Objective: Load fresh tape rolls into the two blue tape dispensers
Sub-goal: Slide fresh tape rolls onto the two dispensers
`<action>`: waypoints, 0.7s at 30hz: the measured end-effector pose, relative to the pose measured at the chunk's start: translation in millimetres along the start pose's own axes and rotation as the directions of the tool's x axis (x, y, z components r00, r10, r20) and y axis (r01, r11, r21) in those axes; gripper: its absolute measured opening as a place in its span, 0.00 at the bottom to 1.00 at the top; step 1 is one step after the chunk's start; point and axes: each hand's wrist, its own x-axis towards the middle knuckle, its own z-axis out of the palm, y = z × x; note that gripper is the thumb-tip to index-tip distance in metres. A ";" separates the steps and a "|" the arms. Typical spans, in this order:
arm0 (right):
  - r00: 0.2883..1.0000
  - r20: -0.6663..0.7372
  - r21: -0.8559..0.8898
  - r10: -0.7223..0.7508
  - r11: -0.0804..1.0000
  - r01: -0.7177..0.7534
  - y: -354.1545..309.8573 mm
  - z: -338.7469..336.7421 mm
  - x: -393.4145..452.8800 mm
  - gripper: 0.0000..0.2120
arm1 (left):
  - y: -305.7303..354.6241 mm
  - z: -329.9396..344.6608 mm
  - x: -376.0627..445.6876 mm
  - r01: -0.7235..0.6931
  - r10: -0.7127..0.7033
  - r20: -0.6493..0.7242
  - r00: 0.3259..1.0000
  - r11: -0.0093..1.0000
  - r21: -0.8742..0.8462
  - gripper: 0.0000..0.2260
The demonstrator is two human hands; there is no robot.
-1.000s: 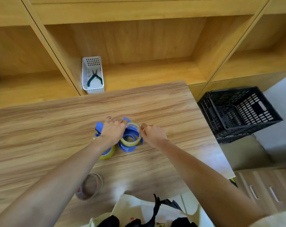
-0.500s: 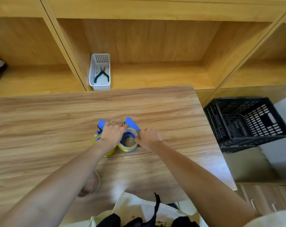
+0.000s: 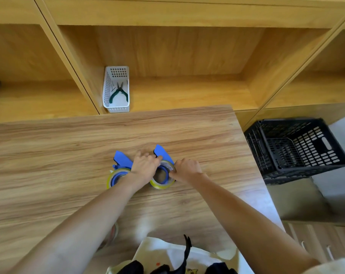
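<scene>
Two blue tape dispensers lie side by side on the wooden table point(image 3: 49, 165). The left dispenser point(image 3: 121, 160) carries a yellowish tape roll point(image 3: 113, 176) and nobody touches it. The right dispenser point(image 3: 163, 153) also has a yellowish tape roll point(image 3: 161, 184) around its hub. My left hand point(image 3: 145, 166) grips the right dispenser's left side, fingers curled over it. From the right, my right hand point(image 3: 187, 169) pinches the rim of that roll. Part of the dispenser body is hidden under both hands.
A used tape core point(image 3: 113, 233) lies near the table's front edge, mostly behind my left forearm. A white basket point(image 3: 116, 89) with green pliers point(image 3: 118, 93) sits on the shelf behind. A black crate point(image 3: 298, 149) stands on the floor at right. A cloth bag point(image 3: 167, 252) is below.
The right tape roll has gone from tilted above the dispenser to seated down on its hub. Both hands closed in on that dispenser. The camera tipped slightly upward.
</scene>
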 end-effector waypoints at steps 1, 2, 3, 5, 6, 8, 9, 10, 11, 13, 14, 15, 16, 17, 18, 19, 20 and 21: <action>1.000 -0.002 0.004 0.002 1.000 -0.002 0.8 -0.2 0.5 0.21 | -0.2 1.6 3.0 -0.001 0.001 -0.006 1.000 1.000 -0.008 0.07; 1.000 -0.005 0.009 0.000 1.000 0.000 1.0 -0.9 0.5 0.20 | -0.6 1.9 5.0 -0.002 0.002 -0.009 1.000 1.000 -0.014 0.06; 1.000 -0.006 0.015 -0.002 1.000 0.002 0.9 -1.4 0.7 0.20 | -1.3 3.1 6.5 -0.004 0.004 -0.013 1.000 1.000 -0.016 0.06; 1.000 -0.006 0.018 -0.011 1.000 0.011 0.0 -3.0 1.1 0.19 | -3.4 3.6 7.6 -0.011 0.011 -0.026 1.000 1.000 -0.008 0.06; 1.000 -0.009 0.018 -0.014 1.000 0.014 -1.0 -4.2 0.9 0.19 | -4.9 3.6 7.2 -0.014 0.014 -0.028 1.000 1.000 -0.001 0.06; 1.000 -0.025 0.023 -0.016 1.000 0.016 -3.8 -5.8 0.9 0.19 | -8.5 3.7 6.2 -0.014 0.014 -0.039 0.999 1.000 0.009 0.07; 0.999 -0.035 0.024 -0.016 1.000 0.017 -4.7 -6.4 1.4 0.19 | -10.1 3.1 5.8 -0.009 0.010 -0.048 0.999 1.000 0.010 0.08; 0.999 -0.044 0.023 -0.017 1.000 0.018 -5.9 -7.2 1.7 0.19 | -11.5 1.2 5.1 -0.001 0.002 -0.054 0.999 1.000 0.011 0.09; 0.999 -0.050 0.026 -0.015 1.000 0.016 -6.9 -7.6 2.1 0.19 | -12.4 -0.4 5.1 0.003 -0.002 -0.057 0.998 1.000 0.018 0.10; 0.999 -0.048 0.029 -0.016 0.999 0.018 -8.9 -8.9 3.0 0.19 | -12.6 -4.8 4.2 0.009 -0.007 -0.047 0.999 0.999 0.039 0.13; 0.999 -0.046 0.030 -0.017 0.999 0.018 -9.7 -9.3 3.3 0.19 | -11.8 -6.4 3.6 0.017 -0.015 -0.033 0.999 0.999 0.045 0.14; 0.999 -0.043 0.031 -0.016 0.999 0.017 -10.7 -9.2 4.0 0.19 | -10.9 -6.7 2.9 0.026 -0.025 -0.016 1.000 0.999 0.045 0.17; 0.999 -0.042 0.029 -0.016 0.999 0.017 -11.5 -9.3 4.4 0.19 | -9.7 -7.5 2.1 0.034 -0.034 0.003 0.999 0.998 0.044 0.19; 0.999 -0.041 0.023 -0.016 1.000 0.017 -12.2 -8.9 4.9 0.20 | -8.6 -7.6 1.7 0.039 -0.040 0.015 0.999 0.998 0.049 0.21; 0.999 -0.038 0.010 -0.020 1.000 0.020 -12.9 -8.7 5.1 0.20 | -7.7 -7.6 1.0 0.041 -0.043 0.028 0.999 0.998 0.057 0.22; 0.999 -0.033 -0.006 -0.025 1.000 0.025 -13.2 -8.2 5.5 0.20 | -6.8 -7.1 0.5 0.040 -0.042 0.039 0.998 0.997 0.063 0.22; 0.999 -0.026 -0.024 -0.033 0.999 0.032 -13.5 -7.6 5.6 0.19 | -5.8 -6.5 -0.1 0.035 -0.039 0.046 0.998 0.997 0.066 0.22; 0.999 -0.018 -0.037 -0.038 0.999 0.038 -13.4 -6.5 5.6 0.19 | -4.8 -5.2 -0.4 0.029 -0.032 0.053 0.998 0.997 0.068 0.22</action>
